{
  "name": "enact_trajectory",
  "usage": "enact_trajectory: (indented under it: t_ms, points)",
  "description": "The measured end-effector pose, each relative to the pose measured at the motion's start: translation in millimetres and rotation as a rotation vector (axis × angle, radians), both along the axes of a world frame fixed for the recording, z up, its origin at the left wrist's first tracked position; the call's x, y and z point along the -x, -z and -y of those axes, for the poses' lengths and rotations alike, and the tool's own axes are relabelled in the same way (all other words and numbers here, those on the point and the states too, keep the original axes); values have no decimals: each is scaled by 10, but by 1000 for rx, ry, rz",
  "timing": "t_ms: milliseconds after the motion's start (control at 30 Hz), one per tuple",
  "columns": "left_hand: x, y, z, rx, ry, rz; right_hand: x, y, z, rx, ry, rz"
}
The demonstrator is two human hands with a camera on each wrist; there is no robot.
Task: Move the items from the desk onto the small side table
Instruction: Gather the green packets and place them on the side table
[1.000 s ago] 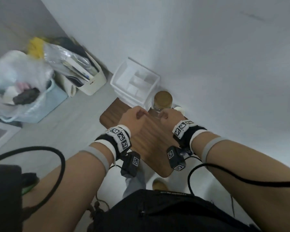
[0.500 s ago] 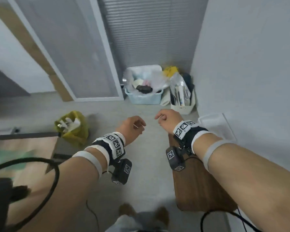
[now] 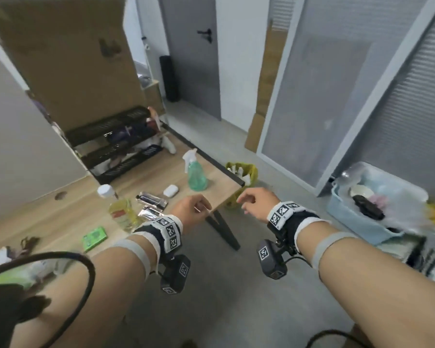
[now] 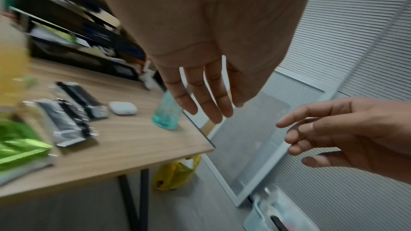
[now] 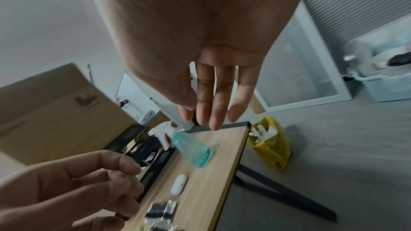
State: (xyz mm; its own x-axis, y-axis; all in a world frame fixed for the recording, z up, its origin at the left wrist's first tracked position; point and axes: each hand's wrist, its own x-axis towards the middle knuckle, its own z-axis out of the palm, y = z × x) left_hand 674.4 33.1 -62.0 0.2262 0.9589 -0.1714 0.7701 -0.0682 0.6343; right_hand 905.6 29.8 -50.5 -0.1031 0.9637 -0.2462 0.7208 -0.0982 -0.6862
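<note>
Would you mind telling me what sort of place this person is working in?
Probably a small office or spare room used for storage: a wooden desk holding a spray bottle, a grey door, and frosted glass partitions beside a tub of clutter.

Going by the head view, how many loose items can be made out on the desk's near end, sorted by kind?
Spray bottle: 1
Yellow-liquid bottle with white cap: 1
White earbud case: 1
Black-and-silver sachets: 2
Green packet: 1
Total: 6, not counting the blurred clutter at the left edge. Both hands are empty.
</note>
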Motion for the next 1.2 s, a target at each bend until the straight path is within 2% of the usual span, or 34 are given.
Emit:
enact_trajectory:
  t_ms: [233,433,567,667,800,1033,1133,1200]
  points:
    - [1243,168,-38,-15,-287,20,1344,208,-614,71,-213,70]
    - [1818,545,-103,196,-345,-77,2028,562,-933,115,-313,146]
    - [1892,881,-216,368,-420,-191,2289,800,-1182,152,-396,231]
    - [1853,1082,-323,486,-608,-213,2429,974,-1347,214,-489,304]
    - [1758,1309,-462,575,-812,-82,2647,1300,-1491,232,-597,384]
    - [1700,1557,-488,520,-1061,63,2919,1712,-1465,101,-629,525]
    - [1714,1622,-464,546,-1145,108,2931,1775,-1498,128,-656,499]
    - [1736,1650,-444,573,-1149,112,2884,1731,-1537,207,-604,375]
